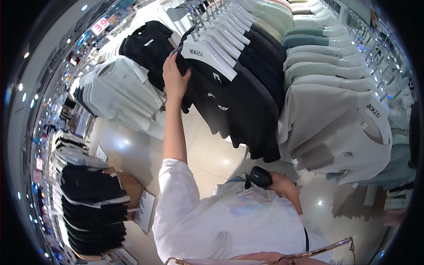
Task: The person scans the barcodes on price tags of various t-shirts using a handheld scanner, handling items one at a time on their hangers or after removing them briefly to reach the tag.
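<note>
Reaching up to the rack, my left hand point(176, 79) rests against the shoulder of a black T-shirt point(240, 104) with small white prints. Its fingers are stretched out and the thumb stands apart. The T-shirt hangs at the front of a row on a white hanger point(210, 57). Low in front of my body, my right hand point(280, 183) is closed around a black handheld device point(260, 176) with a rounded head. Its exact kind does not show. The device is below the hem of the black T-shirt, apart from it.
To the right hangs a row of pale shirts, a light grey T-shirt point(338, 121) at its front. White shirts point(117, 86) and another black T-shirt point(148, 46) hang at the left. Lower left, dark folded clothes point(92, 221) are stacked near a cardboard box point(130, 187). The floor point(207, 154) is shiny tile.
</note>
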Tool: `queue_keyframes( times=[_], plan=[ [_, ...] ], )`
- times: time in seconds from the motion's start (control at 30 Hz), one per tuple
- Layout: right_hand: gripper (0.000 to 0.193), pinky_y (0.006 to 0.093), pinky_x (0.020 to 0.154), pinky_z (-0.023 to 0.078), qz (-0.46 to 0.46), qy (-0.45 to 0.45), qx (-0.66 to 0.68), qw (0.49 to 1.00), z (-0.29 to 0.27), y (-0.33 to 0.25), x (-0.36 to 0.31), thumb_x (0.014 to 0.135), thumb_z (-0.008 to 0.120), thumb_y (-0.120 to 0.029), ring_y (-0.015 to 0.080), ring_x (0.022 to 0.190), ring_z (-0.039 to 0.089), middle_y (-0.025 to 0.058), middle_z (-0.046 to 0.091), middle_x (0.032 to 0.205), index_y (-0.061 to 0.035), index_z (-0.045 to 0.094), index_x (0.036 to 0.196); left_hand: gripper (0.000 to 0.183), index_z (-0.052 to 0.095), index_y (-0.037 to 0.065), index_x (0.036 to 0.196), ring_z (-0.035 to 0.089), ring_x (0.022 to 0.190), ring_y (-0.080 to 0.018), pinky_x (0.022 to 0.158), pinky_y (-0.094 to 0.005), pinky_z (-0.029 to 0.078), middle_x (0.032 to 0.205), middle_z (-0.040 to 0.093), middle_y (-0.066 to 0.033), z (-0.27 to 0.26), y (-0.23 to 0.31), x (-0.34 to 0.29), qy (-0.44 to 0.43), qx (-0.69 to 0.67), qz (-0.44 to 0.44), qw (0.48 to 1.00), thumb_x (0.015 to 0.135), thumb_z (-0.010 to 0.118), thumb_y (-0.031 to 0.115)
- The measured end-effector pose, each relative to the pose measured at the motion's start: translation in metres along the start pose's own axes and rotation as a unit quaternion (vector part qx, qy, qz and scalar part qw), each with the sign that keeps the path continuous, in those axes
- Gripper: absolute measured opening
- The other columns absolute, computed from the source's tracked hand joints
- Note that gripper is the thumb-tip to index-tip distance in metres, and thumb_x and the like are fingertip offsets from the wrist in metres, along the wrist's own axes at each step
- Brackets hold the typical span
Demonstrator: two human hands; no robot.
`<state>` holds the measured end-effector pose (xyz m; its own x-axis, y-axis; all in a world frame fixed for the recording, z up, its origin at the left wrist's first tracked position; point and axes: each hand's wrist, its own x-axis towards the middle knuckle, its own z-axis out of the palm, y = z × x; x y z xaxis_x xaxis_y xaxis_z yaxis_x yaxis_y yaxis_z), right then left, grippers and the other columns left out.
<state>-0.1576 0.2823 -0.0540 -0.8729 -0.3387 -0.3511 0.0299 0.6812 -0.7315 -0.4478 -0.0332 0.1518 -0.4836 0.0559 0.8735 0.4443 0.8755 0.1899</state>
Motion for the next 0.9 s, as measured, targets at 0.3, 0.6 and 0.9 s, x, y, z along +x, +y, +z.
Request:
queue_keyframes(
  times=[0.3, 0.6, 0.9],
  plan=[
    [0.049, 0.0411, 0.082, 0.044, 0.094, 0.063, 0.067, 0.991, 0.055, 0.005, 0.0, 0.062, 0.07, -0.022, 0.0369, 0.095, 0.056, 0.0214, 0.059, 0.101, -0.0017, 0.055, 0.104, 0.038, 0.052, 0.004, 0.102, 0.053, 0.092, -0.0319, 0.079, -0.0371, 0.044, 0.099, 0.055, -0.0131, 0.031, -0.059, 0.03, -0.06, -0.038, 0.084, 0.994, 0.065, 0.06, -0.001],
    [0.053, 0.0392, 0.09, 0.042, -0.102, 0.136, -0.006, 0.985, 0.038, -0.009, 0.04, 0.066, 0.068, -0.019, 0.0362, 0.102, 0.053, 0.023, 0.056, 0.106, -0.0017, 0.052, 0.113, 0.039, 0.058, 0.009, 0.093, 0.058, 0.077, -0.0288, 0.068, -0.0357, 0.046, 0.086, 0.06, -0.008, -0.018, -0.071, 0.019, 0.083, 0.047, 0.085, 0.992, 0.055, 0.054, -0.001],
    [0.052, 0.0339, 0.085, 0.043, -0.092, 0.077, 0.234, 0.965, 0.078, 0.063, 0.122, 0.066, 0.07, -0.034, 0.0274, 0.098, 0.054, 0.0143, 0.061, 0.086, -0.0022, 0.058, 0.106, 0.038, 0.054, 0.01, 0.106, 0.062, 0.078, -0.0325, 0.065, -0.0394, 0.048, 0.087, 0.063, -0.015, -0.18, -0.05, -0.043, 0.137, 0.227, -0.087, 0.96, 0.069, 0.063, 0.014]
  ],
)
